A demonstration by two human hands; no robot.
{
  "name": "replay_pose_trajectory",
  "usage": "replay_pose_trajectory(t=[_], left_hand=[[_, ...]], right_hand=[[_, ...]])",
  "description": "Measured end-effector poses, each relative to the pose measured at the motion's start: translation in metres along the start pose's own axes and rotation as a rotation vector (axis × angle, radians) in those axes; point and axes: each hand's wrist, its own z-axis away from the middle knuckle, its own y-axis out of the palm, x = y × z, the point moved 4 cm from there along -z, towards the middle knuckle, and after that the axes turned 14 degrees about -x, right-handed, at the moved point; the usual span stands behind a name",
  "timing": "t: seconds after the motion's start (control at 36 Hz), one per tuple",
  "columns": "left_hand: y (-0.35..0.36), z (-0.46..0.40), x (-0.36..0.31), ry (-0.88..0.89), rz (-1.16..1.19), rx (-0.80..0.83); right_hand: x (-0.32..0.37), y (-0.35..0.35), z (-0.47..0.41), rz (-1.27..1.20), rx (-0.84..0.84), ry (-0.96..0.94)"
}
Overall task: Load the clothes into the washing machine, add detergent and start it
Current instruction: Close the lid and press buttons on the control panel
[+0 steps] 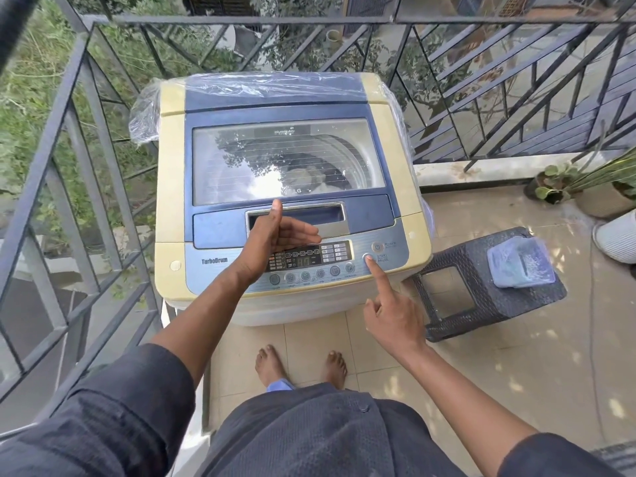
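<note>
A cream and blue top-loading washing machine (172,187) stands on the balcony with its glass lid (285,160) down; clothes (306,180) show dimly through the glass. The control panel (309,259) is lit, its display showing digits. My right hand (392,311) points with the index finger, whose tip rests on the round start/pause button (367,257); the other fingers are curled. Empty, my left hand (275,239) hovers over the panel's left part, fingers extended and thumb up. A blue lidded plastic container (521,266) sits on a dark stool to the right.
Black metal railing (86,149) encloses the balcony at left and behind the machine. The dark wicker stool (481,287) stands right of the machine. Potted plants (585,191) and a white pot (619,235) line the right edge. My bare feet (299,366) stand on beige tiles.
</note>
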Motion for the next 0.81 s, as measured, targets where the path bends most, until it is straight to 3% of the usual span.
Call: replay_pose_trajectory(t=[0.17,0.5,0.69,0.81], left_hand=[[0.0,0.002,0.002,-0.006,0.012,-0.029],[0.003,0.005,-0.002,-0.018,0.079,-0.04],[0.002,0.002,-0.019,0.059,-0.068,-0.254],[-0.002,0.0,-0.027,0.115,-0.279,-0.385]], right_hand=[[0.016,-0.008,-0.006,-0.053,-0.189,-0.069],[0.05,-0.009,-0.049,-0.121,-0.255,-0.248],[0.075,-0.014,-0.08,-0.19,-0.217,-0.286],[0.094,-0.017,-0.102,-0.157,-0.245,-0.353]])
